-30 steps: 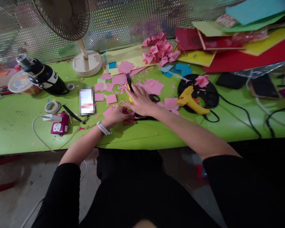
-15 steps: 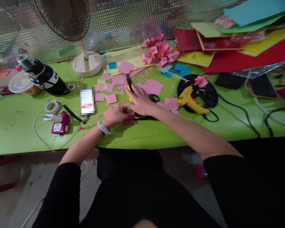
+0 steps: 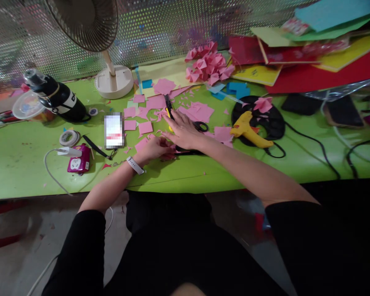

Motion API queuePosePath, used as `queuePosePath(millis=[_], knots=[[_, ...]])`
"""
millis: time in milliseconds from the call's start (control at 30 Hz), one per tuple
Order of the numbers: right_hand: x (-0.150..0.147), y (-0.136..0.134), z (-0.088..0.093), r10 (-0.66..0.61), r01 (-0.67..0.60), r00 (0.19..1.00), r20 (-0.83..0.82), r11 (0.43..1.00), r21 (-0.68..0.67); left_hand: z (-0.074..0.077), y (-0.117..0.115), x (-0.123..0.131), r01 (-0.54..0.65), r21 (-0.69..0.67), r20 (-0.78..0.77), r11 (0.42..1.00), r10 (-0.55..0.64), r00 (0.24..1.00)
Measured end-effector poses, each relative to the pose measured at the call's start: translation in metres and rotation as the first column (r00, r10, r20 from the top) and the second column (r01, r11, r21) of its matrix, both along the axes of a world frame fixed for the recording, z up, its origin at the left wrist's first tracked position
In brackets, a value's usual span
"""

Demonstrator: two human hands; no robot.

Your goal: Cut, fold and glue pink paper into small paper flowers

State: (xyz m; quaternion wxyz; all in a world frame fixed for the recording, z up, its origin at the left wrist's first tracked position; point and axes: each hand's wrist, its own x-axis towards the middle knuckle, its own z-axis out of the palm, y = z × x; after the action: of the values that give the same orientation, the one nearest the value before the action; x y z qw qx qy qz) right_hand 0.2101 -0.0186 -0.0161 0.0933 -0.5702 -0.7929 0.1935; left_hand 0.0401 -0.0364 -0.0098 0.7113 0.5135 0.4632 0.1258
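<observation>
My left hand (image 3: 154, 149), with a white watch on the wrist, rests on the green table (image 3: 24, 164) with its fingers curled onto a small pink paper piece (image 3: 141, 145). My right hand (image 3: 182, 131) lies flat just beyond it, fingers stretched out and pressing on pink paper. Its fingertips reach a yellow and black utility knife (image 3: 169, 107). Black scissors (image 3: 201, 126) stick out from under that hand. Several pink paper squares (image 3: 144, 128) and scraps lie scattered around both hands.
A phone (image 3: 114, 131) lies left of the hands, with a pink power plug (image 3: 77, 163), tape rolls (image 3: 68, 138) and a black bottle (image 3: 60, 100) further left. A fan base (image 3: 114, 81) stands behind. A yellow glue gun (image 3: 249, 130), folded pink paper flowers (image 3: 209, 65) and coloured card sheets (image 3: 311, 61) are to the right.
</observation>
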Motion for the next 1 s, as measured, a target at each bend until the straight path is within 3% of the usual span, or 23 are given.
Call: queuePosePath(millis=[233, 600, 1000], knots=[[0.002, 0.003, -0.007, 0.007, -0.006, 0.999, -0.033, 1.000, 0.008, -0.005, 0.001, -0.001, -0.005, -0.001, 0.016, 1.000, 0.005, 1.000], [0.002, 0.003, -0.009, 0.027, -0.026, 0.999, -0.035, 0.999, 0.029, -0.001, 0.001, -0.001, 0.009, 0.001, 0.008, 1.000, -0.009, 1.000], [-0.006, -0.002, 0.002, 0.018, -0.015, 0.996, 0.082, 0.999, -0.029, 0.006, 0.001, 0.000, 0.016, 0.013, -0.022, 1.000, -0.016, 1.000]])
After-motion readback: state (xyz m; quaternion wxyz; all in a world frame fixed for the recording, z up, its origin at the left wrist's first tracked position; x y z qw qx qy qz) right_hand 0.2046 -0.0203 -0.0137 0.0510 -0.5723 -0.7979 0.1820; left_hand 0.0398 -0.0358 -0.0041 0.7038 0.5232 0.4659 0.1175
